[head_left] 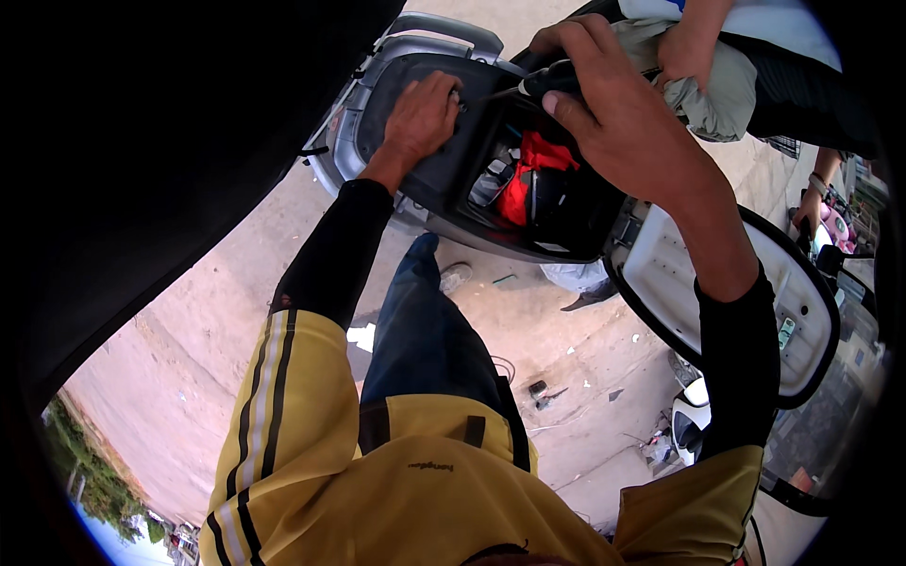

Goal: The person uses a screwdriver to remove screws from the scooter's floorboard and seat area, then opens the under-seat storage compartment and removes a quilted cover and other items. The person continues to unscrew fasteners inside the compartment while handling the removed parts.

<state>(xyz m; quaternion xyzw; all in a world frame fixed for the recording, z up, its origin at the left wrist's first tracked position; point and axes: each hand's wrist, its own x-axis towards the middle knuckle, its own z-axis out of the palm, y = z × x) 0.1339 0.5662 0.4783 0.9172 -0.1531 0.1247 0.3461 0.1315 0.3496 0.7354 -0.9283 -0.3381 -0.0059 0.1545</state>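
A: Where is the thin-shafted tool point(547, 81)?
B: Above the dark panel point(398, 77) and the near edge of the open storage box point(479, 193), its shaft pointing toward the left hand point(422, 113).
A: What holds it?
B: The right hand point(628, 118), with fingers and thumb closed on the dark handle.
A: And the left?
B: Its fingers are bunched low at a small metal piece point(457, 95) on the panel. I can't tell whether they pinch it or only touch it.
A: What's around them?
B: A red item point(540, 156) lies inside the box. The lid point(665, 259) hangs open to the right, pale underside up. Silver bodywork point(444, 28) borders the panel. Beyond, another person's hand point(686, 57) rests against grey-green cloth point(722, 94).
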